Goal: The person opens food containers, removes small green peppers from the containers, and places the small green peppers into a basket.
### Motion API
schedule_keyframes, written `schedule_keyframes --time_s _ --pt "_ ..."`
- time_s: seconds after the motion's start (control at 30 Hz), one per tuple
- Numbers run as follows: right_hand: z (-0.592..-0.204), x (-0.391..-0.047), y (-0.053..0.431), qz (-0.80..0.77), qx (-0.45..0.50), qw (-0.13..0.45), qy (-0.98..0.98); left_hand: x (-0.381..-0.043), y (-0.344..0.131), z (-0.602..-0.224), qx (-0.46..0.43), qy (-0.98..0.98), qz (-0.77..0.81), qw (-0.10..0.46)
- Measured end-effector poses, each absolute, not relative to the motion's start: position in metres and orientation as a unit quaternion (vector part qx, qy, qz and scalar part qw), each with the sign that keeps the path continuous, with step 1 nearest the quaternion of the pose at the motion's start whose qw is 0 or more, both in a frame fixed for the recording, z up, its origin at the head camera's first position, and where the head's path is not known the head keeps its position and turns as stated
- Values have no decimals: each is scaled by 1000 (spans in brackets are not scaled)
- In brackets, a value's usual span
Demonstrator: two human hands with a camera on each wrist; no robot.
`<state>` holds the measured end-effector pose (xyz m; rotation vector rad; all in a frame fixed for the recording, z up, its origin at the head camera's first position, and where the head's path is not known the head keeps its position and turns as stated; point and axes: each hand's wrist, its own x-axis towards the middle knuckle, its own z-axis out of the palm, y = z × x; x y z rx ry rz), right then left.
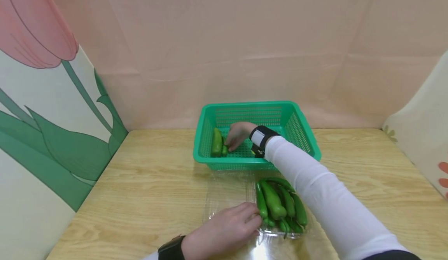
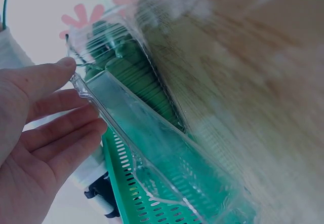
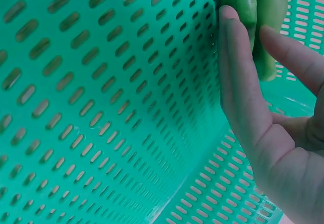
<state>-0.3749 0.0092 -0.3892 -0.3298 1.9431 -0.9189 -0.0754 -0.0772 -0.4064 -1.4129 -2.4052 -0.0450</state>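
Inside the green basket (image 1: 204,133), my right hand (image 1: 239,135) reaches down to the left end. Its fingers and thumb (image 3: 293,57) pinch the smaller green pepper (image 3: 243,1) from both sides. A larger green pepper (image 1: 216,142) lies right beside that one. My left hand (image 1: 232,223) holds the rim of a clear plastic container (image 2: 131,148), thumb on one side and fingers on the other. Several long green peppers (image 1: 274,201) are packed in the container's right half. Its clear lid (image 1: 224,192) lies folded out to the left, partly behind my left hand.
The basket stands on the wooden table (image 1: 150,174) near the pink backdrop (image 1: 168,50), just beyond the container. A panel with a painted tulip (image 1: 38,22) borders the left side. At the right is a pale panel (image 1: 420,123). My right sleeve (image 1: 322,190) passes over the container's right side.
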Motion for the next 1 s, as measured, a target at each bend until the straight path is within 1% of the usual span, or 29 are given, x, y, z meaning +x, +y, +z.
schedule_keyframes --time_s 0.3,0.6,0.73,1.0 --pt "-385 -374 12 -325 -178 454 810 -75 -77 -406 -500 -847 -12 180" --pt "-381 -374 12 -302 -183 449 821 -76 -78 -406 -505 -841 -13 195" --pt "-374 -373 16 -288 -195 450 823 -76 -77 -406 -505 -840 -9 199" --pt "-351 -369 30 -264 -242 438 824 -76 -78 -405 -502 -844 -7 186"
